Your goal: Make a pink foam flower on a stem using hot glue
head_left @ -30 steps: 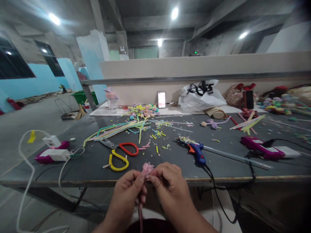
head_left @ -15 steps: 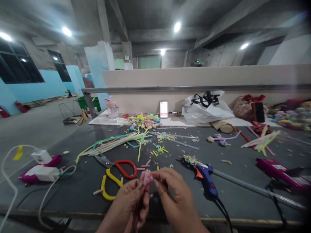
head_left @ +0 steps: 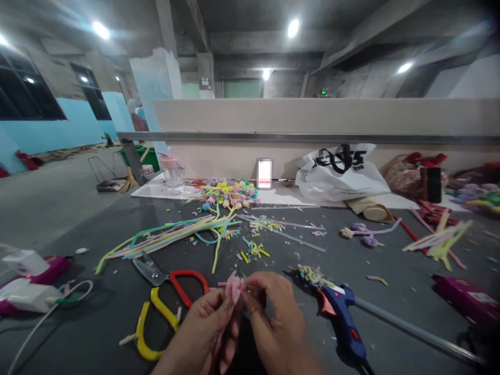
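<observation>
Low in the middle, my left hand (head_left: 205, 325) is closed around the stem of a small pink flower (head_left: 235, 289) that looks made of fuzzy craft stems. Thumb and fingers of my right hand (head_left: 279, 315) pinch the flower's right side, and their tips partly hide it. Beside my left hand lie scissors (head_left: 150, 272) with one red and one yellow handle, blades apart. To the right of my right hand rests a blue glue gun (head_left: 346, 315), a clump of coloured clippings (head_left: 310, 275) at its nozzle and a long clear glue stick (head_left: 406, 323) in its back.
Long coloured craft stems (head_left: 167, 237) and a heap of small flowers (head_left: 230, 194) lie ahead. Purple flowers (head_left: 363, 233) sit farther right. A cup (head_left: 172, 174), a phone-like bright screen (head_left: 264, 173) and a white bag (head_left: 339, 174) line the back. Power strips (head_left: 469, 299) flank the table.
The view has tipped down and closer, so the scissors and glue gun sit lower and farther out. Both hands stay on the pink flower, its head turned slightly.
</observation>
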Motion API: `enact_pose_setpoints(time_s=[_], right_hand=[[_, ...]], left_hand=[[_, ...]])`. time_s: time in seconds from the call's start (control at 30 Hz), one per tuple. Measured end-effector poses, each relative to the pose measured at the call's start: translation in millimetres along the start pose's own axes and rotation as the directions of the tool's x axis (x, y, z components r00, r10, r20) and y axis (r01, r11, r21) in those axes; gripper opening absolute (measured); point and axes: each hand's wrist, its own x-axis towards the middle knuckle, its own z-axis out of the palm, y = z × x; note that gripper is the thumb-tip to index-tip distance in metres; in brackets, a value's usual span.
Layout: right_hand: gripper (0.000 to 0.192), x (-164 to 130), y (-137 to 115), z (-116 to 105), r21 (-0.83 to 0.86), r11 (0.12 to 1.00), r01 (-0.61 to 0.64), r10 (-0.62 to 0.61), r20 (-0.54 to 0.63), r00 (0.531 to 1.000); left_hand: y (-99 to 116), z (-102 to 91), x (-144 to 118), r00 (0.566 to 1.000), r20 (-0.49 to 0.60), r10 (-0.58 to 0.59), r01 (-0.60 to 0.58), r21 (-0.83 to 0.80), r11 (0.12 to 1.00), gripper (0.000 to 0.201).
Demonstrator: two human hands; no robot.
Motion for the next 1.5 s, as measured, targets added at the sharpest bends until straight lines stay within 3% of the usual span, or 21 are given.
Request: enact_pose_setpoints(time_s=[0.33, 0.53, 0.73, 0.93, 1.1, 1.3, 1.5], right_hand=[[0.016, 7.2, 14.5, 2.2, 0.002, 0.999, 0.044, -0.044, 0.077, 0.996], [0.012, 3.8, 17.2, 0.0, 0.067, 0.994, -0.083, 0.068, 0.204, 0.977], [0.015, 6.8, 11.1, -0.3, 0.008, 0.999, 0.044, -0.044, 0.158, 0.986], [0.017, 9.1, 12.2, -3.3, 0.056, 0.996, 0.073, -0.084, 0.231, 0.969], [0.021, 11.8, 10.1, -1.2, -0.01, 0.988, 0.156, -0.151, 0.213, 0.965], [0.018, 9.6, 10.3, 4.3, 0.009, 0.99, 0.138, -0.138, 0.135, 0.981], [0.015, 8.7, 10.4, 2.8, 0.051, 0.994, 0.101, -0.109, 0.201, 0.974]], left_hand=[[2.9, 0.5, 11.6, 0.999, -0.037, -0.023, 0.027, 0.135, 0.99, 0.034], [4.2, 8.7, 7.4, 0.987, -0.154, 0.048, -0.022, 0.166, 0.986, 0.035], [5.1, 6.7, 3.8, 0.976, -0.2, 0.087, -0.04, 0.229, 0.973, 0.04], [0.8, -0.7, 1.8, 0.977, -0.161, 0.137, -0.09, 0.27, 0.959, 0.037], [-0.7, -1.6, 1.7, 0.969, -0.188, 0.158, -0.106, 0.258, 0.96, 0.035], [-4.2, -2.8, 4.1, 0.969, -0.197, 0.15, -0.097, 0.256, 0.962, 0.036], [-3.3, -1.3, 3.6, 0.977, -0.18, 0.115, -0.072, 0.231, 0.97, 0.035]])
